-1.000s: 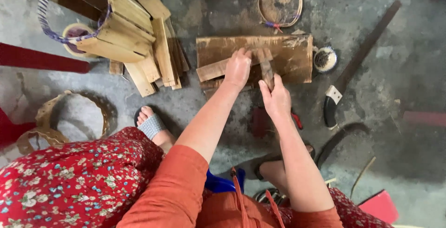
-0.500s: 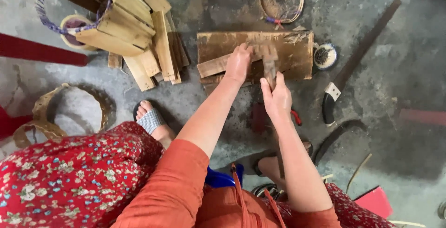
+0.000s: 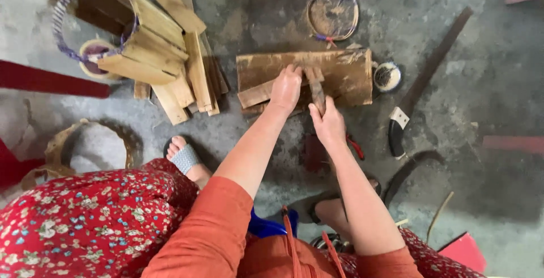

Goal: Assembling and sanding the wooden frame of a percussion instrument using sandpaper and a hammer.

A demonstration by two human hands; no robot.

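My left hand (image 3: pixel 286 88) presses down on a pale wooden slat (image 3: pixel 256 93) that lies across a flat brown wooden block (image 3: pixel 345 77) on the concrete floor. My right hand (image 3: pixel 328 124) grips the handle of a dark chopping blade (image 3: pixel 315 88), whose tip rests on the block right beside my left fingers. The part of the slat under my left hand is hidden.
A pile of split wooden slats (image 3: pixel 181 68) and a banded round frame (image 3: pixel 93 20) lie at the upper left. A small woven round (image 3: pixel 333 15) sits behind the block. A long saw (image 3: pixel 422 88) and a curved sickle (image 3: pixel 408 167) lie to the right. My sandalled foot (image 3: pixel 184 159) is at the lower left.
Both hands hold nearly the same spot on the block. My right hand and the blade have edged slightly toward the left hand.
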